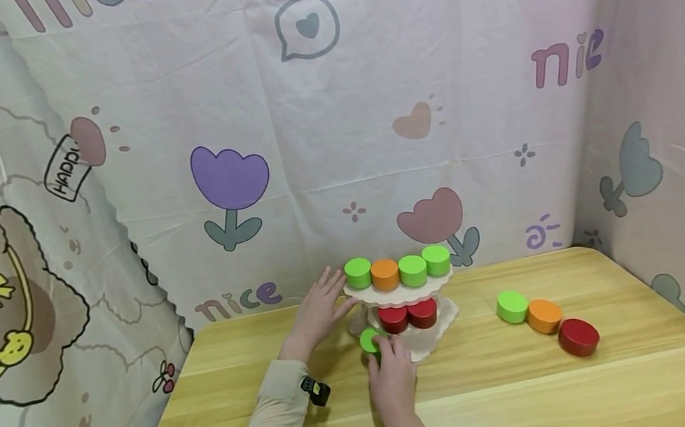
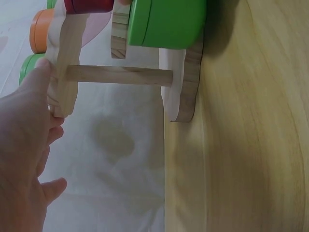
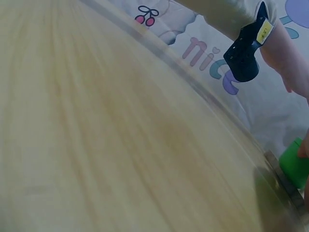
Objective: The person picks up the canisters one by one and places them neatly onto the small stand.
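the right hand (image 1: 395,382) pinches a green block (image 1: 368,341) at the stand's (image 1: 445,316) lower left; keep it level, with the left hand (image 1: 318,316), fingers spread, lightly steadying the upper tier (image 1: 399,297).

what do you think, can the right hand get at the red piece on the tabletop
Probably yes: bare tabletop lies between the right hand and the red piece, clear of the stand. The hand's fingers grip a green piece, though, so would likely need to let go first.

Left fingers (image 1: 324,283) splayed, right fingers (image 1: 386,348) curled in a pinch.
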`<state>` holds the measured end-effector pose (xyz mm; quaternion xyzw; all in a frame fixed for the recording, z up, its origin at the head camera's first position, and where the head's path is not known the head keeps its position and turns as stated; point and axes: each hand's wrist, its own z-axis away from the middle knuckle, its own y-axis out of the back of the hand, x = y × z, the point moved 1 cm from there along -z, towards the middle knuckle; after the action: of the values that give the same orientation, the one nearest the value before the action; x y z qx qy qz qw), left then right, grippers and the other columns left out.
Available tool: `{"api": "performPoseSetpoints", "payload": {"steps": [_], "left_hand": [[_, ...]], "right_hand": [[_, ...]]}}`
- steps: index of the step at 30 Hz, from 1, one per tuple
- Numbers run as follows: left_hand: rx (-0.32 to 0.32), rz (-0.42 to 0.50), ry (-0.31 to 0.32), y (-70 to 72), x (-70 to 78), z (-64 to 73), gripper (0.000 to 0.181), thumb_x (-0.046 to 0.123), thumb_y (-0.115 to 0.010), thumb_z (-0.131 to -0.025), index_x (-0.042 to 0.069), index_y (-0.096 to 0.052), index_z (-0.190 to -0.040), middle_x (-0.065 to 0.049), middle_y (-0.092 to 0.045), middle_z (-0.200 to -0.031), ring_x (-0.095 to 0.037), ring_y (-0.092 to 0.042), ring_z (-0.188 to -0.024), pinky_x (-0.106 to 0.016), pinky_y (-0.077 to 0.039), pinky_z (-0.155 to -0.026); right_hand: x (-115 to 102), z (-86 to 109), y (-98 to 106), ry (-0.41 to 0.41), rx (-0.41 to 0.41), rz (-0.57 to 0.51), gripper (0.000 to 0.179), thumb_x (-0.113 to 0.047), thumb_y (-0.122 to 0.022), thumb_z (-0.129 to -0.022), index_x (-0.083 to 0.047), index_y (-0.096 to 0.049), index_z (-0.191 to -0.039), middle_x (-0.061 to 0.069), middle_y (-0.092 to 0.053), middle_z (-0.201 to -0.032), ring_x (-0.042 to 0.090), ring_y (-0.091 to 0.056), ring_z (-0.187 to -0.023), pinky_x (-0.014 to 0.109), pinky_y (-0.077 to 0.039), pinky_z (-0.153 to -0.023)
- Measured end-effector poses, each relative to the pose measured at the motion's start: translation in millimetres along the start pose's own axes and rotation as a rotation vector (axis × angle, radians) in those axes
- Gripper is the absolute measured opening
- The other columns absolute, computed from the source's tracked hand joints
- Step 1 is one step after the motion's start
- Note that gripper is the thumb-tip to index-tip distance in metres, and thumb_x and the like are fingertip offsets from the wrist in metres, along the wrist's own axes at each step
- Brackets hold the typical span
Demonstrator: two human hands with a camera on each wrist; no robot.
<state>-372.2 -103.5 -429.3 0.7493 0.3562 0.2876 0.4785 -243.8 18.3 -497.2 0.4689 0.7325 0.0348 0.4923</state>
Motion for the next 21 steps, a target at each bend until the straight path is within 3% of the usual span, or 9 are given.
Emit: {"api": "performPoseSetpoints", "payload": {"steps": [9, 15, 21], "left_hand": [[-0.002, 0.003, 0.000, 0.1, 0.7, 0.4, 0.066, 0.054, -0.044, -0.099, 0.010, -0.042, -0.148, -0.010, -0.039, -0.155, -0.029, -0.022, -0.151, -0.051, -0.030, -0.119], [0.010, 0.012, -0.003, -0.1, 0.9, 1.9, 0.066, 0.053, -0.046, -0.098, 0.008, -0.043, -0.147, -0.010, -0.039, -0.155, -0.029, -0.023, -0.150, -0.050, -0.030, -0.119], [0.021, 0.008, -0.010, -0.4, 0.9, 1.5, 0.066, 0.053, -0.046, -0.098, 0.008, -0.044, -0.147, -0.010, -0.040, -0.155, -0.030, -0.024, -0.150, -0.049, -0.029, -0.120]], "right_hand": [[1.4, 0.8, -0.3, 0.034, 0.040, 0.002, 0.028, -0.013, -0.081, -0.076, -0.013, -0.069, -0.101, 0.003, -0.063, -0.095, 0.020, -0.060, -0.090, 0.032, -0.036, -0.068], [1.6, 1.8, -1.9, 0.156, 0.101, 0.026, 0.027, -0.016, -0.084, -0.068, -0.013, -0.066, -0.089, 0.002, -0.061, -0.085, 0.019, -0.059, -0.077, 0.034, -0.045, -0.062], [-0.8, 4.1, -2.3, 0.237, 0.054, 0.093, 0.021, -0.024, -0.083, -0.068, -0.017, -0.065, -0.077, -0.004, -0.057, -0.075, 0.016, -0.055, -0.071, 0.026, -0.037, -0.057]]}}
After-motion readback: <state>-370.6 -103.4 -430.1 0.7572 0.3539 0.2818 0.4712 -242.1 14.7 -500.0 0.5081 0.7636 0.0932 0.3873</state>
